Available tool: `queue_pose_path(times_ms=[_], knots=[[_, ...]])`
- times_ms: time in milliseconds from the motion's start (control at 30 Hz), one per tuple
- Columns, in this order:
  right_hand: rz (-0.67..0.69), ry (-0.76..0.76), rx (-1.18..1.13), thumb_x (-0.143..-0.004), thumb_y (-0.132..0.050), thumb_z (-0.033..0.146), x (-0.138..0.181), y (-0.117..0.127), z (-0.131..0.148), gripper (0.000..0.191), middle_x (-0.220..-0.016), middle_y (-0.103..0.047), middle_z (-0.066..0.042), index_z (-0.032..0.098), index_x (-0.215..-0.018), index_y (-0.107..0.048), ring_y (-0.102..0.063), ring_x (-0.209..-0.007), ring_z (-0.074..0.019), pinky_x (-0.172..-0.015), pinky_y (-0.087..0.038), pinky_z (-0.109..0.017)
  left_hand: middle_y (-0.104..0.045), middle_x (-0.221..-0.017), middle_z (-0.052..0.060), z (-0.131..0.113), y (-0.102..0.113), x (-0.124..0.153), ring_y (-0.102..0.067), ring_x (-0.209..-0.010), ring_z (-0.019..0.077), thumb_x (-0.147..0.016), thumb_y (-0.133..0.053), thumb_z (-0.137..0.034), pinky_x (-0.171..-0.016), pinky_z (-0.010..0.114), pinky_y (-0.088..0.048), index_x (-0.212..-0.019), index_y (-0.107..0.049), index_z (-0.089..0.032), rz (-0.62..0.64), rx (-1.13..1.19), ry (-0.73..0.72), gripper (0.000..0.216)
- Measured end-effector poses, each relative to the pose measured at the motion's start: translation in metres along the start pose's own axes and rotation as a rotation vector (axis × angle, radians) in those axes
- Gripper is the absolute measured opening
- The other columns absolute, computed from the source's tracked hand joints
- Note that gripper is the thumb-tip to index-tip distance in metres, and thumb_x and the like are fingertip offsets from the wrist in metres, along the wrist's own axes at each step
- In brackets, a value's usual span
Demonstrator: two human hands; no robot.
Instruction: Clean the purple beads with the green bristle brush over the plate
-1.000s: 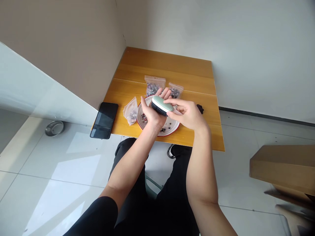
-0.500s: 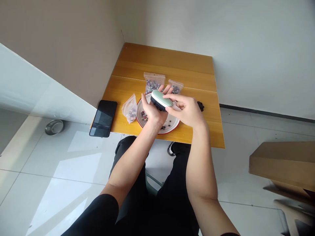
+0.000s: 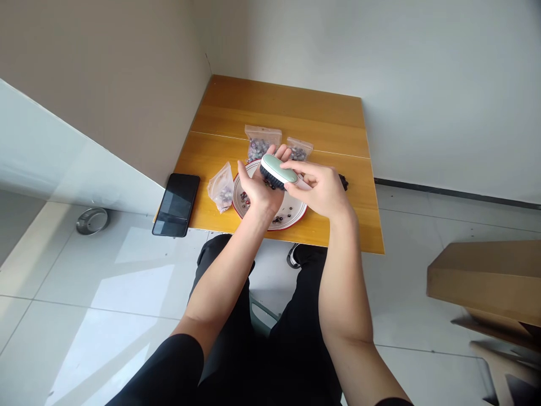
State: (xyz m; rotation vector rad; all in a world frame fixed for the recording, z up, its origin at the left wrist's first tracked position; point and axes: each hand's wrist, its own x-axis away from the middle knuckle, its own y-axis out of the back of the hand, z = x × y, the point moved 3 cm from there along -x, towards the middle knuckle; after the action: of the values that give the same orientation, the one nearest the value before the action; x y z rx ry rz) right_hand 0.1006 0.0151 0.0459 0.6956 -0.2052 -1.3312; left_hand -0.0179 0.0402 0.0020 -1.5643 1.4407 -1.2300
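A brush [image 3: 279,169] with a pale green top, white rim and black bristles is gripped between the thumb and fingers of my right hand [image 3: 319,189]. Its bristles face down over the palm of my left hand [image 3: 262,189], which lies palm up with fingers spread. Some small dark bits show at the palm beneath the bristles; whether they are beads I cannot tell. Under both hands sits a white plate [image 3: 299,211] with a red rim and thin dark rings. Loose beads [image 3: 278,219] lie on it, partly hidden by my left hand.
Zip bags of beads stand around the plate: one at the left [image 3: 221,189], a larger one behind [image 3: 258,144], a small one beside it [image 3: 299,149]. A phone [image 3: 176,204] overhangs the wooden table's [image 3: 287,107] left edge. Something black [image 3: 344,181] lies right. On the floor are a metal bowl [image 3: 92,221] and cardboard [image 3: 486,270].
The brush has lifted slightly off my left palm, showing small dark bits below the bristles. My left hand has shifted a little left. The whole view has moved slightly.
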Motion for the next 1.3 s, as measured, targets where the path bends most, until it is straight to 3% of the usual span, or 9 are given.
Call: queue_pose_path(times_ms=[133, 333, 467, 567, 767, 867, 1067, 1300], knots=[[0.039, -0.02, -0.009, -0.08, -0.067, 0.023, 0.002, -0.001, -0.001, 0.04, -0.079, -0.063, 0.002, 0.027, -0.119, -0.075, -0.033, -0.054, -0.0087, -0.051, -0.034, -0.027, -0.063, -0.142, 0.017, -0.003, 0.0, 0.0, -0.054, -0.141, 0.0293, -0.096, -0.017, -0.071, -0.118, 0.039, -0.044, -0.135, -0.057, -0.01, -0.02, -0.031, -0.021, 0.082], [0.001, 0.028, 0.005, -0.081, -0.065, 0.021, -0.002, -0.004, 0.004, 0.04, -0.09, -0.069, -0.004, 0.023, -0.12, -0.075, -0.056, -0.075, -0.0159, -0.06, -0.042, -0.028, -0.064, -0.14, 0.016, 0.001, -0.002, 0.002, -0.053, -0.142, 0.0293, -0.096, -0.018, -0.068, -0.118, 0.041, -0.043, -0.137, -0.057, -0.012, -0.012, -0.028, 0.024, 0.08], [0.011, -0.01, -0.008, -0.081, -0.066, 0.021, 0.001, 0.0, 0.0, 0.04, -0.087, -0.068, -0.001, 0.025, -0.12, -0.075, -0.05, -0.065, -0.0129, -0.058, -0.041, -0.028, -0.064, -0.14, 0.017, 0.0, 0.0, 0.002, -0.054, -0.141, 0.029, -0.096, -0.02, -0.07, -0.117, 0.038, -0.044, -0.133, -0.059, -0.01, -0.014, -0.017, -0.007, 0.081], [0.058, -0.012, -0.031, -0.081, -0.066, 0.021, 0.001, -0.001, -0.001, 0.04, -0.088, -0.068, 0.001, 0.028, -0.119, -0.075, -0.044, -0.057, -0.0099, -0.054, -0.038, -0.027, -0.066, -0.138, 0.015, 0.003, -0.001, 0.002, -0.054, -0.141, 0.0301, -0.096, -0.019, -0.069, -0.118, 0.043, -0.043, -0.133, -0.059, -0.012, 0.005, -0.007, 0.012, 0.079], [-0.024, 0.046, 0.002, -0.082, -0.066, 0.021, -0.002, -0.002, 0.001, 0.041, -0.102, -0.074, -0.004, 0.024, -0.122, -0.075, -0.059, -0.076, -0.0156, -0.063, -0.045, -0.028, -0.067, -0.136, 0.015, 0.006, -0.002, 0.003, -0.055, -0.14, 0.0294, -0.096, -0.017, -0.069, -0.118, 0.044, -0.043, -0.132, -0.061, -0.015, -0.017, -0.031, 0.033, 0.079], [0.008, 0.009, -0.025, -0.082, -0.066, 0.022, 0.0, 0.0, -0.002, 0.041, -0.105, -0.075, -0.003, 0.025, -0.122, -0.076, -0.058, -0.074, -0.0149, -0.062, -0.044, -0.028, -0.066, -0.137, 0.016, 0.002, 0.0, 0.001, -0.055, -0.14, 0.0282, -0.096, -0.017, -0.07, -0.117, 0.04, -0.044, -0.132, -0.06, -0.013, -0.02, -0.031, -0.006, 0.08], [0.025, 0.028, -0.036, -0.082, -0.067, 0.022, -0.001, -0.003, -0.001, 0.041, -0.107, -0.075, -0.003, 0.025, -0.122, -0.076, -0.062, -0.083, -0.0171, -0.063, -0.045, -0.028, -0.068, -0.135, 0.015, 0.007, 0.001, 0.0, -0.054, -0.141, 0.0299, -0.096, -0.017, -0.068, -0.118, 0.045, -0.043, -0.134, -0.06, -0.015, -0.001, -0.021, 0.018, 0.078], [0.028, -0.007, -0.037, -0.083, -0.067, 0.023, 0.001, 0.002, -0.004, 0.041, -0.103, -0.075, -0.001, 0.026, -0.122, -0.075, -0.057, -0.072, -0.0142, -0.06, -0.044, -0.028, -0.066, -0.138, 0.017, 0.003, 0.002, 0.0, -0.056, -0.139, 0.0288, -0.096, -0.018, -0.07, -0.116, 0.039, -0.045, -0.131, -0.061, -0.011, -0.005, -0.014, -0.003, 0.081]])
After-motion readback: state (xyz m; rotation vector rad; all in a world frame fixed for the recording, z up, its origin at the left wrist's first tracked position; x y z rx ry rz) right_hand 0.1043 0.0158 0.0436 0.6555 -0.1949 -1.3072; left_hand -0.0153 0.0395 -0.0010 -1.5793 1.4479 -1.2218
